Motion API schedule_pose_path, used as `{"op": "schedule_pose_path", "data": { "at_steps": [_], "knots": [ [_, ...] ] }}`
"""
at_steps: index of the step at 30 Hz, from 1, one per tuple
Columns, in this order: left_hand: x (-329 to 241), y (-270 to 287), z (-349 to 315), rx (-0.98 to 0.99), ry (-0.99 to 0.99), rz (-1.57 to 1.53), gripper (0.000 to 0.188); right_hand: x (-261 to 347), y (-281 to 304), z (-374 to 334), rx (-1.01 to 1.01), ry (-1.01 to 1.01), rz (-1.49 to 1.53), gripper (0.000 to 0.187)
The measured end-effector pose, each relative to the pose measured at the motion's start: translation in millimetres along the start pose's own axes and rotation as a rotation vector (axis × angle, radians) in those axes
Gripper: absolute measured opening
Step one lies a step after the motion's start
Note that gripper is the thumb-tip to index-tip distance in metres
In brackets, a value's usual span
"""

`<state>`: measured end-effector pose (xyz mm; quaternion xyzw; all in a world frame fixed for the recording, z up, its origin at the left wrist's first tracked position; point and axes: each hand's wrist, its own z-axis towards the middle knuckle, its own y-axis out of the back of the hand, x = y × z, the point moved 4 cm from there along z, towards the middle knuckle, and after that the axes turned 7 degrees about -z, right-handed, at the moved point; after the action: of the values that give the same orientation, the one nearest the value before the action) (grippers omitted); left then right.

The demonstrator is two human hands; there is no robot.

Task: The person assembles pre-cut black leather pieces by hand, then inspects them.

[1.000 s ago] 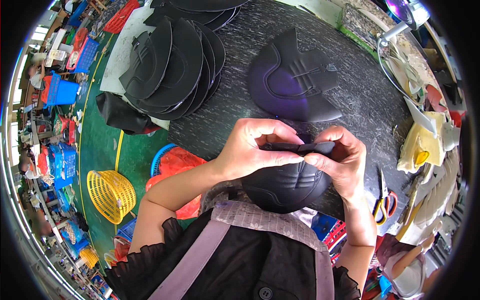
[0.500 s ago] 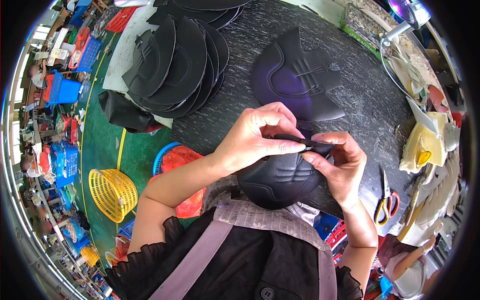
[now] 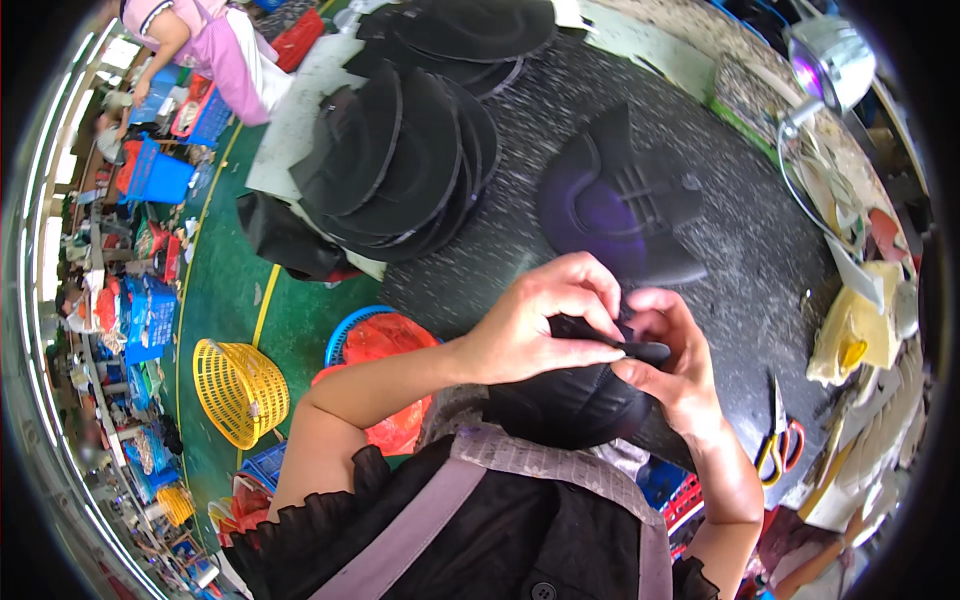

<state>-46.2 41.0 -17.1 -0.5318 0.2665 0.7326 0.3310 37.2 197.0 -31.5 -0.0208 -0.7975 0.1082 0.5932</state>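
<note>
A black leather-like piece, which looks like a shoe upper (image 3: 560, 412), is bent into a rounded shape close to my body, with raised ridges on its side. Along its upper edge, my left hand (image 3: 535, 318) pinches the material between thumb and fingers. From the other side, my right hand (image 3: 675, 355) grips the same edge, thumb in front. The fingers hide what lies between the fingertips. Beyond my hands, another black upper (image 3: 625, 200) lies flat on the dark worktable (image 3: 520, 130), under purplish light. To its left stands a pile of black uppers (image 3: 400, 160).
Yellow-and-red-handled scissors (image 3: 775, 448) lie at the table's right side. A lamp (image 3: 838, 65) stands far right. Left of the table are a blue basket with a red bag (image 3: 388, 345) and a yellow basket (image 3: 238, 392). A person in pink (image 3: 225, 60) stands far left.
The whole view has shifted, so the table and piles sit lower and farther right. Both hands still pinch the upper's edge, fingers slightly rearranged. A person in pink has come into view.
</note>
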Motion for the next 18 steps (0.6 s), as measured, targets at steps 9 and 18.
{"op": "schedule_pose_path", "data": {
  "at_steps": [9, 18],
  "knots": [
    [7, 2, -17, -0.141, 0.391, -0.443, 0.012, 30, -5, 9, -0.091, 0.408, -0.488, 0.037],
    [1, 2, -18, -0.117, 0.455, -0.382, 0.016, 44, -15, -2, -0.264, 0.689, -0.772, 0.019]
  ]
}}
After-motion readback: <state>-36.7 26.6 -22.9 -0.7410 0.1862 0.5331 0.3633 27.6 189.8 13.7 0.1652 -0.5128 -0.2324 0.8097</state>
